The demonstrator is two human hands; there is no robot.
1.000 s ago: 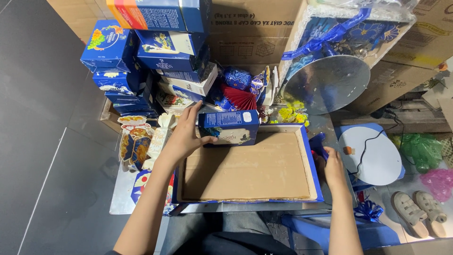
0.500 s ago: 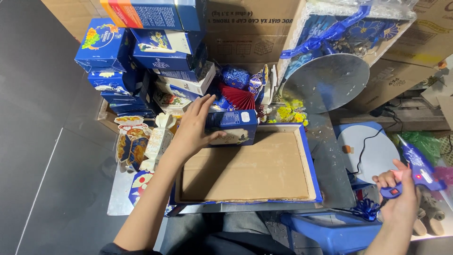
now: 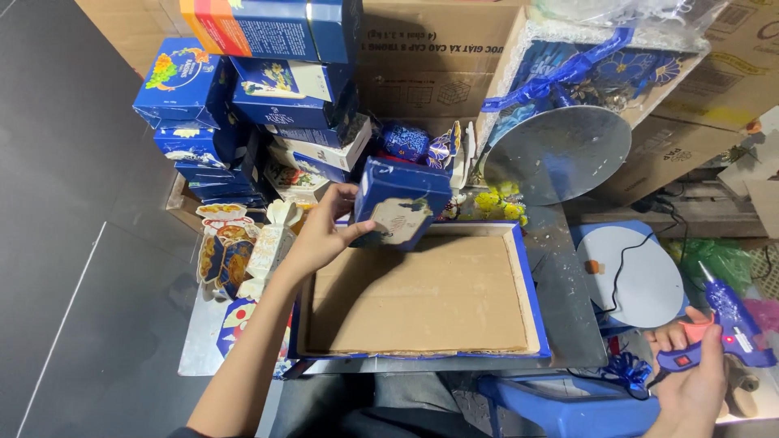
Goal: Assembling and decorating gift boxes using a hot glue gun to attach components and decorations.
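1. The left hand [image 3: 320, 235] grasps a small blue box [image 3: 399, 203], fingers behind it and thumb under its front face, holding it tilted above the far left corner of the tray.
2. The right hand [image 3: 694, 385] is clenched around the grip of a blue glue gun [image 3: 730, 324], low at the right edge of the view, with the nozzle pointing up and away; a finger rests on the orange trigger.
3. Between the hands lies a shallow blue-edged tray [image 3: 531, 284] with a bare brown cardboard floor, set on the table just in front of the person.
4. A black cord [image 3: 621, 276] runs from near the glue gun across a pale blue round board [image 3: 641, 276] to the right of the tray.
5. Beyond the tray, a silvery round disc [image 3: 560, 154] leans upright against a box tied with blue ribbon [image 3: 568, 73].
6. To the far left, blue cartons [image 3: 243, 89] are stacked in a pile, with printed paper cut-outs [image 3: 227, 251] lying below them.
7. Brown cardboard boxes [image 3: 422, 73] stand behind everything.
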